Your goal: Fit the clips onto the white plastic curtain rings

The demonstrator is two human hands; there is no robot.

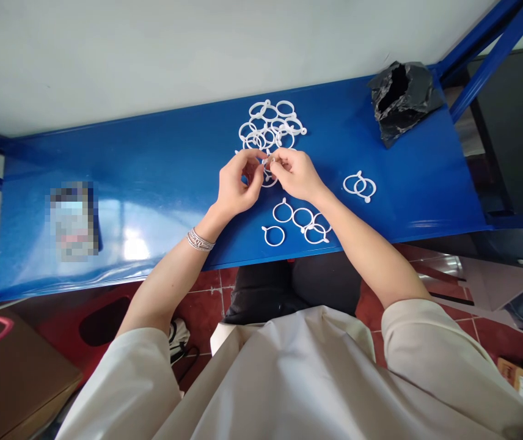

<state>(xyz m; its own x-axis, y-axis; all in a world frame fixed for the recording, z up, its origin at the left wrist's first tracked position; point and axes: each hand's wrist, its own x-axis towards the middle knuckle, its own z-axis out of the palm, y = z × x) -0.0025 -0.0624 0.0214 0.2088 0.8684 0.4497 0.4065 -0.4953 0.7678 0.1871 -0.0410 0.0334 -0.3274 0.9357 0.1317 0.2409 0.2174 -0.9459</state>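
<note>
At the middle of the table my left hand [241, 180] and my right hand [296, 174] meet fingertip to fingertip. Both are closed in a pinch around a small white curtain ring [269, 182], partly hidden by the fingers. Just beyond the hands lies a pile of white curtain rings [284, 109], each with a small eyelet, overlapping one another. Nearer to me, below my right hand, several more rings [274, 236] lie loosely grouped. Two overlapping rings [360, 185] rest apart, to the right of my right forearm.
The blue table [165, 159] runs along a pale wall. A crumpled black plastic bag [403, 101] stands open at the back right, beside blue frame bars [495, 61]. A blurred-out, phone-like object [74, 223] lies at the left.
</note>
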